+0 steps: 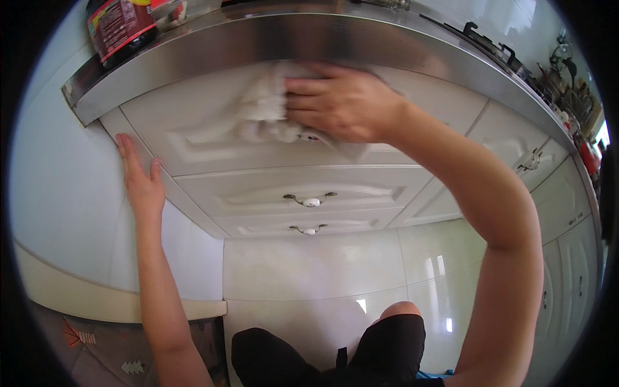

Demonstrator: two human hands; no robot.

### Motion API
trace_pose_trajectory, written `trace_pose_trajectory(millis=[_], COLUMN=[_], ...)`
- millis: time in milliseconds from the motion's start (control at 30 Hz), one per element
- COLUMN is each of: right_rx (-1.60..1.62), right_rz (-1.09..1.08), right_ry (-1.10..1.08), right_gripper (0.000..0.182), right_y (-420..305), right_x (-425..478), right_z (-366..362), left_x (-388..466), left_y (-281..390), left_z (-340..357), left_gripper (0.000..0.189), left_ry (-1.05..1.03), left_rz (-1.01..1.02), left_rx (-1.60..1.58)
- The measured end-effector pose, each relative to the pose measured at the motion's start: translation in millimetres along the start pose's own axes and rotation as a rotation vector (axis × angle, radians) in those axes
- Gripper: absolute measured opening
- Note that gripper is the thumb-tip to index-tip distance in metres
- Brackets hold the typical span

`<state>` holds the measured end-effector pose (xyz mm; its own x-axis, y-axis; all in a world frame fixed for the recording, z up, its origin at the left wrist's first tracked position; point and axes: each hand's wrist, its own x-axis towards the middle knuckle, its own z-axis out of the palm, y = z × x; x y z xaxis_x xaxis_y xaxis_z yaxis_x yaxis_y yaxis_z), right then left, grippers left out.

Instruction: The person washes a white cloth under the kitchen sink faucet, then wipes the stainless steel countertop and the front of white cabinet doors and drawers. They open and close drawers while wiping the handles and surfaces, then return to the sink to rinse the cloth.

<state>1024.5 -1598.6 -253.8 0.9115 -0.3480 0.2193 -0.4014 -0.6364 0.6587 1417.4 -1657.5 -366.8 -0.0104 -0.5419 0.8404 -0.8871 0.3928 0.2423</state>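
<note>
My right hand (348, 104) presses a pale cloth (266, 104) against the front of the top white cabinet drawer (193, 121). The hand and cloth are blurred. Part of that drawer's handle (309, 137) shows just below my fingers; the rest is covered. Nothing is in my left hand (142, 179), which lies with its fingers stretched out on the narrow white strip (145, 150) at the cabinet's left edge, beside the wall. Two lower drawers, each with a metal and white handle (310, 200), sit beneath the top one.
Above the drawers runs a metal countertop edge (217, 46), with a dark bottle (123, 31) at its left end. A gas stove (498, 48) and utensils (570, 72) stand to the right. Glossy floor tiles (309, 266) lie below, and a patterned mat (101, 348) is at lower left.
</note>
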Motion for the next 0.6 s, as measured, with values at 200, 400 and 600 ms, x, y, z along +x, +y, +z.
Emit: trace_pose_trajectory(millis=[200, 400, 600], right_rx=[-0.125, -0.127, 0.057], right_rz=[0.154, 0.155, -0.036], right_ry=[-0.159, -0.233, -0.201], right_gripper=[0.037, 0.036, 0.047], right_y=[-15.2, -14.0, 5.2], right_x=[-70.5, -113.6, -21.7], right_z=[-2.6, -20.8, -31.8], left_x=[1.7, 0.5, -1.3], left_y=[2.1, 8.9, 9.2], left_z=[-7.8, -1.7, 4.5], left_gripper=[0.076, 0.079, 0.079], left_ry=[-0.042, -0.041, 0.011], left_rz=[0.002, -0.019, -0.044], left_rx=[0.026, -0.002, 0.017])
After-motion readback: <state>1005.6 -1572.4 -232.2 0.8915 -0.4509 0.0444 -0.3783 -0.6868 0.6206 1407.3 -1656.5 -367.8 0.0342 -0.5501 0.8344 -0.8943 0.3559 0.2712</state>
